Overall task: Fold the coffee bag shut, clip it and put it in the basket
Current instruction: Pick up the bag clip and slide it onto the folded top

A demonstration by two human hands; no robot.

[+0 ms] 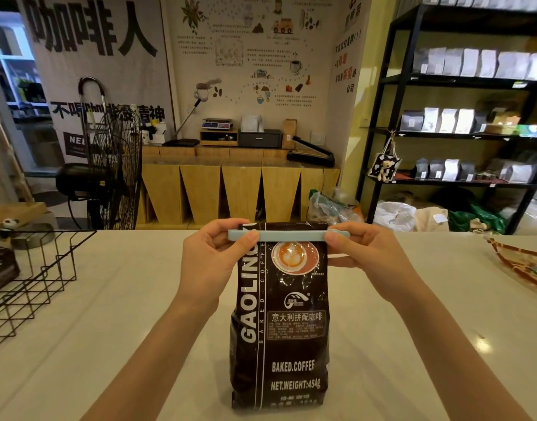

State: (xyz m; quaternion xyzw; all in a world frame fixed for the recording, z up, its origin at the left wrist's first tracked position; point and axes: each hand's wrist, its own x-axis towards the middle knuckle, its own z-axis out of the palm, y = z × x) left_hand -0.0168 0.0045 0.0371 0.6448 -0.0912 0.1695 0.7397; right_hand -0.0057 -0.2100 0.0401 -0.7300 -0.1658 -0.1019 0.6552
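A dark brown coffee bag (279,329) with white lettering stands upright on the pale counter (109,314), right in front of me. Across its folded top lies a long light-blue clip (291,235), horizontal. My left hand (209,259) pinches the clip's left end between thumb and fingers. My right hand (361,253) pinches the right end the same way. The black wire basket (33,268) stands at the left edge of the counter, apart from the bag.
A dark box (0,268) sits inside the basket's left part. A patterned tray (522,265) lies at the counter's right edge. Beyond the counter stand a floor fan (115,165), wooden cabinets and black shelves (461,132) with bags.
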